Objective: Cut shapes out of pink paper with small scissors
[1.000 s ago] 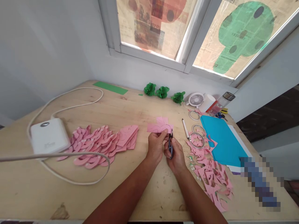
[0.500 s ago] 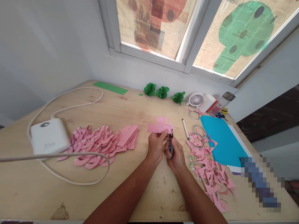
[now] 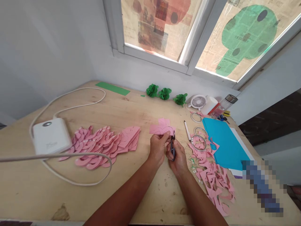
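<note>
1. Plainly, the pink paper (image 3: 157,129) sits at 12 o'clock from the left hand (image 3: 157,150), its near edge pinched between the thumb above and the fingers tucked below. Whether it touches the surface (image 3: 136,110) beneath is unclear.
2. Curved dark outlines mark the paper, and a narrower pink part juts from its far side at 12 o'clock.
3. The right hand (image 3: 178,157), at about 4 o'clock from the left one and just beside it, has its fingers wrapped round the handles of dark scissors (image 3: 173,150). The blades point to 12 o'clock and meet the paper's edge at its 3 o'clock side; how far apart they are is too small to tell.
4. The left forearm trails back towards 7 o'clock, the right one towards 5 o'clock, so the two hands converge.
5. At 9 o'clock from the left hand lies a heap of pink cut pieces (image 3: 103,147), near a white device (image 3: 53,138) with a cable.
6. From the right hand, a white pen (image 3: 187,130) lies at 1 o'clock, and pink scraps (image 3: 215,180) spread at 4 o'clock.
</note>
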The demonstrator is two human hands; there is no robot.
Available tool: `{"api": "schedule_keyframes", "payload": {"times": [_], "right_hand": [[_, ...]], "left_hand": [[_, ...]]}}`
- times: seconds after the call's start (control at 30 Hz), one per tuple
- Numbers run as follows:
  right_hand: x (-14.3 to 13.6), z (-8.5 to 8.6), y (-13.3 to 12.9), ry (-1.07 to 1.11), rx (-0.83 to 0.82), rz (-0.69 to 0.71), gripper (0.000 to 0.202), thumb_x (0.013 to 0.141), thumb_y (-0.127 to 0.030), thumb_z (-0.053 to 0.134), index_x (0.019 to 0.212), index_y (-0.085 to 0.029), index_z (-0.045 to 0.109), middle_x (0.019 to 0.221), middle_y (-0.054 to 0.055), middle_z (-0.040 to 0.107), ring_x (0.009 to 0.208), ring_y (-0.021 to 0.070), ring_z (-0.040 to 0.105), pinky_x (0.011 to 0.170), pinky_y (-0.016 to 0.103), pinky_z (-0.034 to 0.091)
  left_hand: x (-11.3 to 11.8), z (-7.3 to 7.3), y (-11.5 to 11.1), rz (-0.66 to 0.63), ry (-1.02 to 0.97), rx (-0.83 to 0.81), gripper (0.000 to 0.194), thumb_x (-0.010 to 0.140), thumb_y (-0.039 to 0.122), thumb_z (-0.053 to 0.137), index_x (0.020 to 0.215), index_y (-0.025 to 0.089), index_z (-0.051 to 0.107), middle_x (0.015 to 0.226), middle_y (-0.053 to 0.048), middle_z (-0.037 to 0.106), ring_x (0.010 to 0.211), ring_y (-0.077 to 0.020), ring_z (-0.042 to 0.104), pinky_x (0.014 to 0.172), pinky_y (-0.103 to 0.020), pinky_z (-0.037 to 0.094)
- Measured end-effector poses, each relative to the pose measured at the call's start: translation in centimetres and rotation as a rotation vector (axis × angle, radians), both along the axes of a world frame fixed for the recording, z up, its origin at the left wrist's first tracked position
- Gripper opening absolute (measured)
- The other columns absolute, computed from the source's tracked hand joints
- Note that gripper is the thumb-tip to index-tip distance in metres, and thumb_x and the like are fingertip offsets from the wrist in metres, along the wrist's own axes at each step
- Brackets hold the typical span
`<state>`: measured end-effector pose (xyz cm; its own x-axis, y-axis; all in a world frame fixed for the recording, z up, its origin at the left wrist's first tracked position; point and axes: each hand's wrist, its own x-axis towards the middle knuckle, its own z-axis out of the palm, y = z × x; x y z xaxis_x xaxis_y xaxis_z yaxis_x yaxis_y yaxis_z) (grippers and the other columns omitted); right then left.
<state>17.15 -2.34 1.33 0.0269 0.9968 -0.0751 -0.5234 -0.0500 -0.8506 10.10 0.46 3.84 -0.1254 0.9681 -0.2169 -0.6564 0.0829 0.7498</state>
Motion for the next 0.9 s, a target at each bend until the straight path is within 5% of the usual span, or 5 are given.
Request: {"api": "schedule_keyframes", "payload": {"times": [0.9], "right_hand": [[-0.06, -0.13, 0.06, 0.036, 0.018, 0.005, 0.027, 0.076, -0.038, 0.062, 0.065, -0.016, 0.053, 0.054, -0.004, 0.051, 0.034, 0.002, 0.028, 0.034, 0.018, 0.017]], "left_hand": [[0.09, 0.39, -0.23, -0.001, -0.036, -0.028, 0.026, 0.053, 0.031, 0.074, 0.06, 0.011, 0.059, 0.052, -0.002, 0.059, 0.044, -0.0109, 0.052, 0.042, -0.021, 0.038]]}}
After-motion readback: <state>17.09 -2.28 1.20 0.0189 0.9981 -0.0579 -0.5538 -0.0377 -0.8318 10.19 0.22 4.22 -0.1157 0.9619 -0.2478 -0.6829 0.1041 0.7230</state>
